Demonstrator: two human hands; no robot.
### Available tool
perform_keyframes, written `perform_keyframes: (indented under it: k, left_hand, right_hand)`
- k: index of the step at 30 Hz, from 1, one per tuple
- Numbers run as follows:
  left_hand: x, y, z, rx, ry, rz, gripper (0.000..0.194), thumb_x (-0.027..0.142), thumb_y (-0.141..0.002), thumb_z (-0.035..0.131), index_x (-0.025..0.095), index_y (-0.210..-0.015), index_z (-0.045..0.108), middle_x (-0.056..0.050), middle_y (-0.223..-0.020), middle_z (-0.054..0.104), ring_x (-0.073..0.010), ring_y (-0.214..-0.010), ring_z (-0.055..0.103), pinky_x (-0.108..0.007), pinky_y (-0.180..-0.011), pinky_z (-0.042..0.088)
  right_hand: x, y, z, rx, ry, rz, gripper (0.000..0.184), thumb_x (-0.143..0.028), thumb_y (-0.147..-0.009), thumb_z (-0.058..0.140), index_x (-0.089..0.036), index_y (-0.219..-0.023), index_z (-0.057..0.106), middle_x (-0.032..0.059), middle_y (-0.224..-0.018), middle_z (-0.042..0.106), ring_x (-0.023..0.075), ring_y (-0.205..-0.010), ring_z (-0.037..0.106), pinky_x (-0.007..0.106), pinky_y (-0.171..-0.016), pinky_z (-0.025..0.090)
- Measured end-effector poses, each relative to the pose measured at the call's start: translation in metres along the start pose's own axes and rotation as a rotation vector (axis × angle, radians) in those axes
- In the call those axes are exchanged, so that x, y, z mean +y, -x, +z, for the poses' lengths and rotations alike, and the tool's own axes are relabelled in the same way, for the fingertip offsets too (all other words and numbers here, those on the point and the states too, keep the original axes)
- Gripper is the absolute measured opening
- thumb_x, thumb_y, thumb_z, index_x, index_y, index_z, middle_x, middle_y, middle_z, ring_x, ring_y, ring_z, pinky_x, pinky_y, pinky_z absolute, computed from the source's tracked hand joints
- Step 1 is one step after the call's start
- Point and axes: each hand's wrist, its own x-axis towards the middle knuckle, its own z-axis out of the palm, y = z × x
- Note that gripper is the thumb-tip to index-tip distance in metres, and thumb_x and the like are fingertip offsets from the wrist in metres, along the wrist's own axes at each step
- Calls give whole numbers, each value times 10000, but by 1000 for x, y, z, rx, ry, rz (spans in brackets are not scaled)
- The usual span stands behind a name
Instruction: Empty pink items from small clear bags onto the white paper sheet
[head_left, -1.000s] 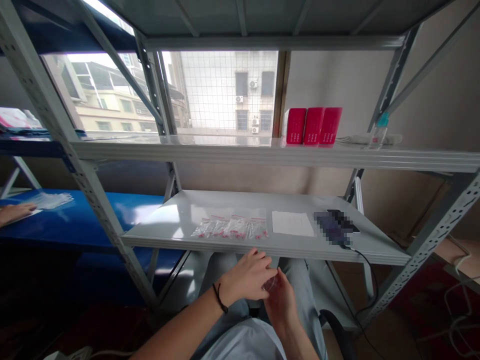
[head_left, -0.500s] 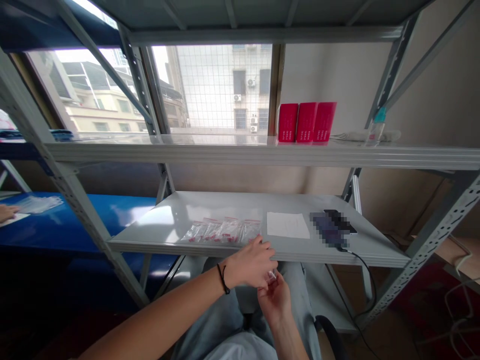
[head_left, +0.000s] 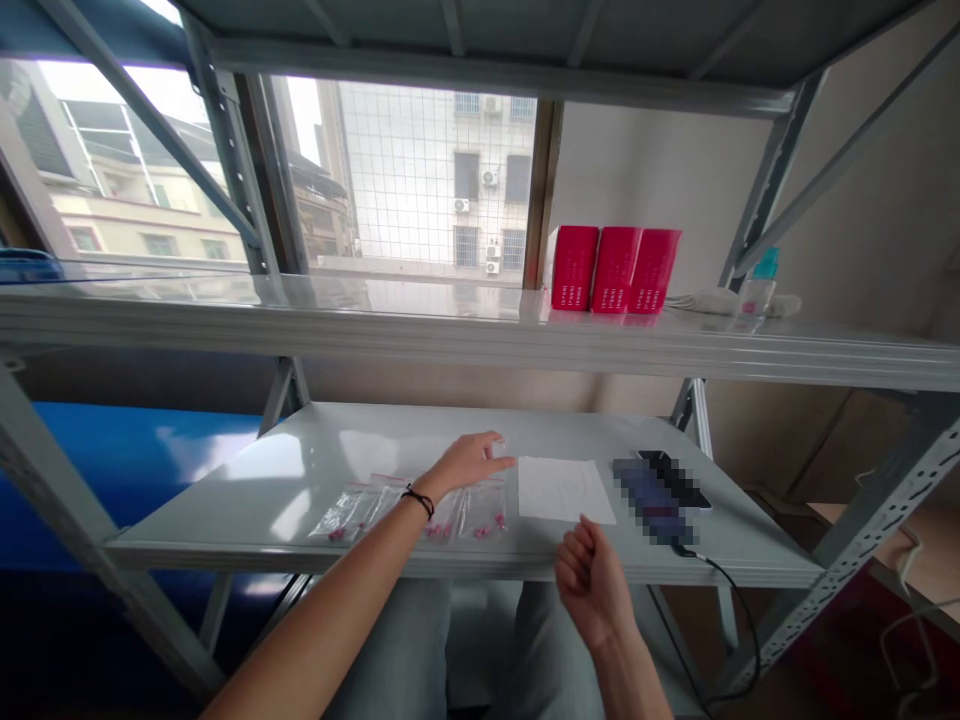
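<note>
While your left hand [head_left: 471, 460] is up over the lower shelf [head_left: 420, 420], its thumb and fingers are curved apart with a gap between them. Something small and clear might be in that gap, but it's too faint for me to tell if you're pinching it. Your right hand [head_left: 589, 580] is curled into a loose fist by the near edge, just on the near side of the white paper [head_left: 562, 490], and I can't see if anything's tucked inside.

The clear zip bags [head_left: 480, 512] with little red bits in them lie in a row along the near side of the shelf, left of the paper. Your left forearm, with the black bracelet [head_left: 420, 500], crosses over the row, so part of it is hidden. The far end of the right-hand bag is close to your left hand.

Right of the paper you've got a pixelated dark thing [head_left: 656, 500] with a black cable [head_left: 731, 585] running off the near edge. Up on the higher shelf there's three red boxes [head_left: 616, 268] side by side, then a teal-capped bottle [head_left: 757, 290] further right.
</note>
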Motion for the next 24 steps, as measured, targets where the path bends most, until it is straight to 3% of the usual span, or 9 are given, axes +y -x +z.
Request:
perform_keyframes:
  k: [2,4,6,9,14,17,21,24]
  left_hand:
    - [-13,-30,6,18,-45,-207,581,723,-845,590,201,-1058,731,-110,-1014,777,-289,-952,718,-320,-803,485]
    - [-23,-54,14,40,-82,-314,613,722,-870,534,169,-1048,729,-173,-1008,778,-339,-979,728,-356,-800,498]
    - [-29,-72,22,62,-111,-406,628,708,-886,506,157,-1104,717,-207,-1055,771,-370,-1026,727,-382,-804,514]
    - [-37,-89,32,87,-149,-499,621,665,-882,542,155,-1207,682,-229,-1176,744,-386,-1116,703,-408,-835,528]
    - [-54,-95,35,73,-216,-472,537,604,-879,587,178,-1185,702,-220,-1197,729,-384,-1151,679,-429,-884,520]
    - [-62,-91,29,44,-255,-276,515,566,-852,654,211,-1223,692,-174,-1278,683,-372,-1269,579,-446,-1007,466]
    - [-72,-88,16,-82,-272,40,562,488,-709,847,356,-1234,697,-39,-1462,561,-318,-1413,408,-421,-1178,310]
    - [-82,-90,6,-208,-318,184,603,410,-693,874,402,-1266,685,-27,-1566,452,-366,-1459,330,-511,-1201,255]
  right_hand:
    - [-30,-35,7,42,584,-179,478,-504,-959,514,-264,-608,295,-123,-490,235,81,-407,187,205,-362,196]
    - [-51,-71,15,42,1317,-345,496,-481,-1024,365,-240,-590,378,-62,-501,382,102,-457,356,223,-449,293]
    - [-61,-100,21,-2,1742,-418,514,-432,-1027,388,-206,-579,500,15,-578,570,148,-584,535,250,-563,365]
    - [-59,-125,26,-69,1944,-423,418,-364,-992,496,-180,-660,672,110,-757,742,228,-753,670,289,-666,403]
    - [-46,-133,27,-145,2180,-421,393,-337,-1029,435,-192,-888,772,152,-970,797,271,-901,739,307,-729,443]
    - [-46,-130,29,-173,2240,-443,411,-347,-1050,400,-202,-924,763,132,-1001,797,277,-936,744,309,-732,450]
    - [-50,-127,30,-189,2273,-474,435,-377,-1072,355,-218,-957,744,102,-1016,793,267,-950,743,304,-733,452]
    - [-51,-127,28,-203,2294,-464,423,-389,-1073,359,-221,-976,734,94,-1024,789,257,-955,741,297,-733,451]
